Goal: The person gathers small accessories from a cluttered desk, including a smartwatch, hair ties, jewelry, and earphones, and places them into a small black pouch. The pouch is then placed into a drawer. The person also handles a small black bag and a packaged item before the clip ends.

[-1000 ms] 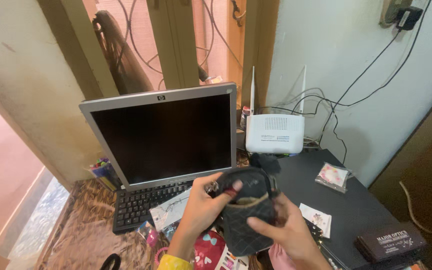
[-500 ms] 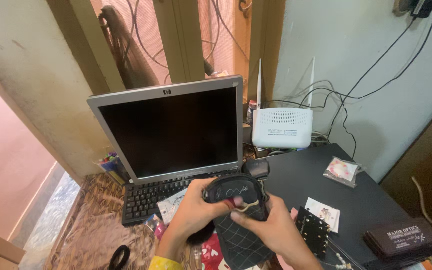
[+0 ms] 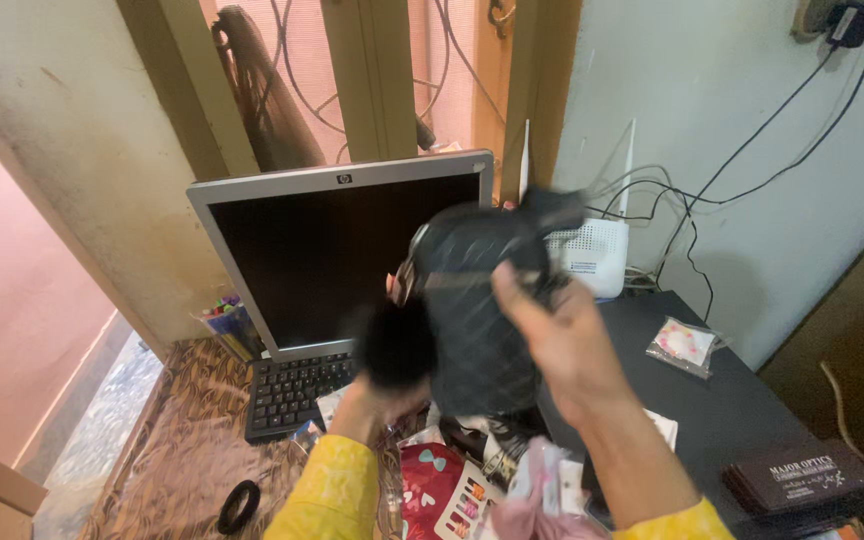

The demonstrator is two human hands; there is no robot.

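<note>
I hold a black quilted pouch (image 3: pixel 477 310) raised in front of the monitor (image 3: pixel 337 255), motion-blurred. My right hand (image 3: pixel 562 340) grips its right side, thumb across the front. My left hand (image 3: pixel 377 395) is below and behind it, mostly hidden by the pouch and its black fluffy pom-pom (image 3: pixel 397 345), fingers seeming to hold the pouch's left edge. Yellow sleeves show on both arms.
A black keyboard (image 3: pixel 287 390) lies under the monitor. A white router (image 3: pixel 587 255) stands behind the pouch. On the black desk (image 3: pixel 722 400) lie a small clear packet (image 3: pixel 684 345) and a dark case (image 3: pixel 797 475). Colourful packets (image 3: pixel 452 490) and a black hair tie (image 3: pixel 239 505) lie below.
Both hands lifted the pouch from just above the desk up in front of the monitor and router; it now hangs with its opening toward the top and blurs with motion.
</note>
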